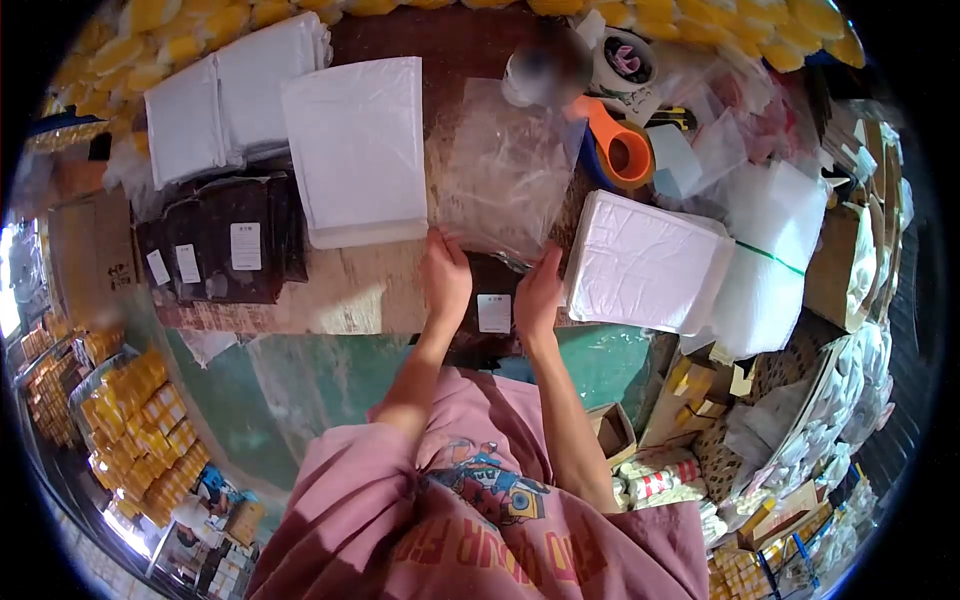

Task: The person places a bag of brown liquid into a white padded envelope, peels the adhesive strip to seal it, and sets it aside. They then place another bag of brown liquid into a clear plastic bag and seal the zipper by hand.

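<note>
A clear plastic bag (508, 175) lies on the table between my hands. My left hand (446, 275) pinches its near left corner. At the near right corner, my right hand (540, 292) is closed on the same bag. Below the bag's near edge, between my wrists, sits a dark item with a white label (493, 313); part of it is hidden under the bag. Left of my left hand is a flat white packet (357, 150). A stack of white wrapped packets (645, 262) lies just right of my right hand.
White packets (235, 95) and dark labelled packages (220, 240) lie at the left. An orange tape dispenser (612, 135), a white cup (625, 62) and a bundle of translucent sheets (775, 250) tied with green string are at the right. Yellow-orange packs (700, 25) line the back.
</note>
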Tool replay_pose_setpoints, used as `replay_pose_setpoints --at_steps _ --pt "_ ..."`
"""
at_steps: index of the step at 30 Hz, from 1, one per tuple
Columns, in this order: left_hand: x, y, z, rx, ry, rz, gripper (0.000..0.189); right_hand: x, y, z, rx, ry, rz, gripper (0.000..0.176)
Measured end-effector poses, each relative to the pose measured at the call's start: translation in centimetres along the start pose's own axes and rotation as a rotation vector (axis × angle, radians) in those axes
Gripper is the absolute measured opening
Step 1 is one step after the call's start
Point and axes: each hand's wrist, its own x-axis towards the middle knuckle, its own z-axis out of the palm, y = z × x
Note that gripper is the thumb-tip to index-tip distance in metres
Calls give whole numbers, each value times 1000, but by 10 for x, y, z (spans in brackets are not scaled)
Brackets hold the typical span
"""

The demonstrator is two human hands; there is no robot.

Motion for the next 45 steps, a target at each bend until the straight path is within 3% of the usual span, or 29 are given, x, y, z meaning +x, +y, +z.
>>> replay_pose_setpoints --at_steps 4,6,9,12,13,14,16,19,24,26,33,36,45 --pt "15 27 -8 88 -75 1 24 6 -32 -25 -6 -18 -102 14" --pt "25 62 -31 140 -237 -71 23 8 -61 -51 20 -13 -155 9" --pt "15 93 -75 188 -280 130 21 -3 -101 -99 49 -99 -119 9" --pt "-25 116 -125 -186 -460 -186 23 -37 -114 -135 154 -130 -67 14" --pt "-43 111 -137 -255 -432 -106 25 -50 -113 -142 187 -149 -27 16" --pt "-64 120 -143 -424 -282 -179 29 -62 -114 -149 202 -141 -21 16" --pt "-91 119 -162 -399 -298 -221 28 -82 -114 -160 229 -120 -13 17" --pt "-110 131 -169 -613 -318 -266 32 -92 -109 -174 380 -127 17 17" --pt "-112 165 -178 -557 -253 -24 34 -102 -128 -201 655 -140 155 18" --pt "-115 164 -183 -467 -188 75 33 -106 -132 -205 595 -135 57 17" --pt "-112 146 -168 -504 -168 27 27 -100 -116 -187 451 -10 -83 20" --pt "-110 151 -167 -489 -191 9 27 -98 -123 -188 595 -26 83 18" --pt "-98 148 -160 -606 -282 62 28 -94 -129 -187 587 50 -49 22"
